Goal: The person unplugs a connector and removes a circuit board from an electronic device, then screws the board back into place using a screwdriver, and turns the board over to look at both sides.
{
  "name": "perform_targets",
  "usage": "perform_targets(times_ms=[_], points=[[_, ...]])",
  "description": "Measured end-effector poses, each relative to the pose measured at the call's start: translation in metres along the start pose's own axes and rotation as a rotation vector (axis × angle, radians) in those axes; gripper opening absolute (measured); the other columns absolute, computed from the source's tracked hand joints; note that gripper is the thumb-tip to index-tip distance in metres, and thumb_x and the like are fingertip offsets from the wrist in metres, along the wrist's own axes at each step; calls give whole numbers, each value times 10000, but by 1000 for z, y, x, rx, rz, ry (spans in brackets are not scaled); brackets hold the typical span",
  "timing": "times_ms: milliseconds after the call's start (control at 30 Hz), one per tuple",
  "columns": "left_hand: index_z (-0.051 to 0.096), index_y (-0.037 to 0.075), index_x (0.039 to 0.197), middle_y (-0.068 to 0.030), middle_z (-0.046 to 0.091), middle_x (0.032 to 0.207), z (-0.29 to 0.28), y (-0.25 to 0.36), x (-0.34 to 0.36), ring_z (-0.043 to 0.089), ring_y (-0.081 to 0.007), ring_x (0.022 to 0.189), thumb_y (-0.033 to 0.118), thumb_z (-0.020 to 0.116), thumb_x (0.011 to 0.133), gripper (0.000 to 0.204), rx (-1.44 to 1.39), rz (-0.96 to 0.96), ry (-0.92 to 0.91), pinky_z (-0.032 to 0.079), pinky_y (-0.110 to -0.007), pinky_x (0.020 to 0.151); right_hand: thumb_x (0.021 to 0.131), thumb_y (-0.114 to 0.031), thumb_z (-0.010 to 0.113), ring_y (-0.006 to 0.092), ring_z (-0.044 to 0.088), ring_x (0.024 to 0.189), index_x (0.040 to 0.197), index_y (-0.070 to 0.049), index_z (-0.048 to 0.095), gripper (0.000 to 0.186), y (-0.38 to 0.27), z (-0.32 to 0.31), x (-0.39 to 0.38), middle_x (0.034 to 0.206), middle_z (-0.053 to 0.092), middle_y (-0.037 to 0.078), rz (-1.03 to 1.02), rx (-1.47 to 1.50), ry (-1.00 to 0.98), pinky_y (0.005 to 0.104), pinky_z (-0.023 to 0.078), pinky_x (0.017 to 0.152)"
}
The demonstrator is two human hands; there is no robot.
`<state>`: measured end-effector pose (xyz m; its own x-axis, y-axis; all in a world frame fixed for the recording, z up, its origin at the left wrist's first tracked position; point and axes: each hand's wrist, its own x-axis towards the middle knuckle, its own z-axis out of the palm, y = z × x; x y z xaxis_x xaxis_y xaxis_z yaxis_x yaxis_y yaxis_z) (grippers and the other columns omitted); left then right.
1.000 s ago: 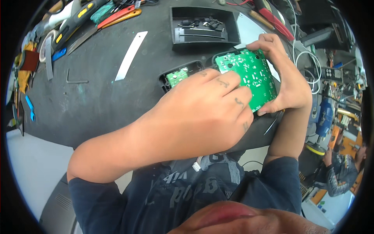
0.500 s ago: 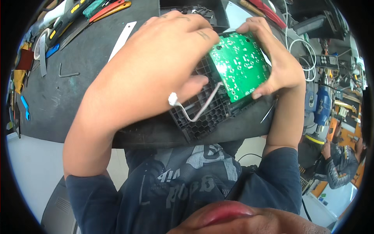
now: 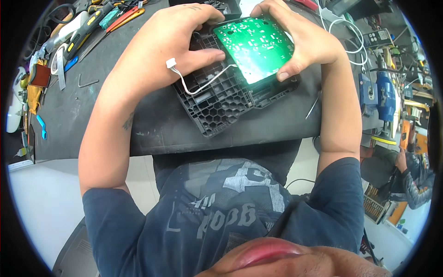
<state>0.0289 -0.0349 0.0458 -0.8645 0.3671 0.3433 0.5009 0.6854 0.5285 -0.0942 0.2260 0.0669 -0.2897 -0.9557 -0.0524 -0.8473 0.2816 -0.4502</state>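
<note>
Okay, the green circuit board point(image 3: 256, 51) is between your hands, over the right-hand part of the black ribbed housing point(image 3: 219, 108), which lies above the dark bench point(image 3: 161, 131). Your right hand point(image 3: 314, 44) has the board spanned: index finger at its far edge, thumb on the near right corner. Your left hand point(image 3: 180, 41) arches over the left part of the housing, fingers curled at the far edge, thumb reaching toward the board; can't tell if it's clamping or just resting.

Handling, my guess: board is light, stiff, fairly slick, and won't like bending. Hold it by the edges, off the solder points. Housing looks like hard hollow plastic, light but awkward; best taken by its outer rim, since the thin ribs could snap. The thin cable point(image 3: 199, 92) is floppy and looks easy to snag; the white plug point(image 3: 171, 63) at its end shows against your left hand, so don't tug there.

Hard to make out: glare washes out the board's near part; its underside is out of sight. Where the cable starts is unclear near the board's left edge. Your left fingertips are partly lost against the dark plastic. Can't tell whether your right hand pinches housing too.
</note>
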Motion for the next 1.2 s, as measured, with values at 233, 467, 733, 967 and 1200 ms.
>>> perform_targets(times_ms=[233,467,733,967,1200], points=[[689,41,1198,-74,713,981,9,-15,-3,656,-200,870,133,865,756,484,-28,-20,12,523,-333,804,548,-470,980,356,535,1168,1317,63,449,1076,-7,11,-4,1229,499,221,57,23,-5,395,450,1026],[726,50,1134,-35,667,851,8,-21,-2,624,-154,784,57,802,747,394,-45,44,-1,493,-296,715,557,-484,977,372,556,1159,1312,70,444,1077,-30,-1,-7,1221,515,237,114,7,-68,399,464,1009],[754,32,1024,-34,783,893,4,-31,7,695,-99,732,58,790,745,282,-230,17,-16,534,-244,663,666,-586,871,374,635,1092,1258,75,595,929,-50,-1,-15,1143,648,259,215,-53,13,401,512,946],[682,-32,1164,-108,765,982,-1,-39,13,723,-126,880,-38,751,844,327,-557,-225,2,576,-238,814,766,-662,771,340,683,1060,1116,69,742,811,-33,-3,-9,1082,734,226,265,-37,86,392,536,936],[662,-122,1195,-199,743,1105,-42,-58,-2,717,-223,979,-135,636,880,316,-405,-120,-45,568,-311,903,783,-615,782,267,707,948,1052,44,775,712,-61,-16,-20,977,753,184,229,104,100,351,545,864]])
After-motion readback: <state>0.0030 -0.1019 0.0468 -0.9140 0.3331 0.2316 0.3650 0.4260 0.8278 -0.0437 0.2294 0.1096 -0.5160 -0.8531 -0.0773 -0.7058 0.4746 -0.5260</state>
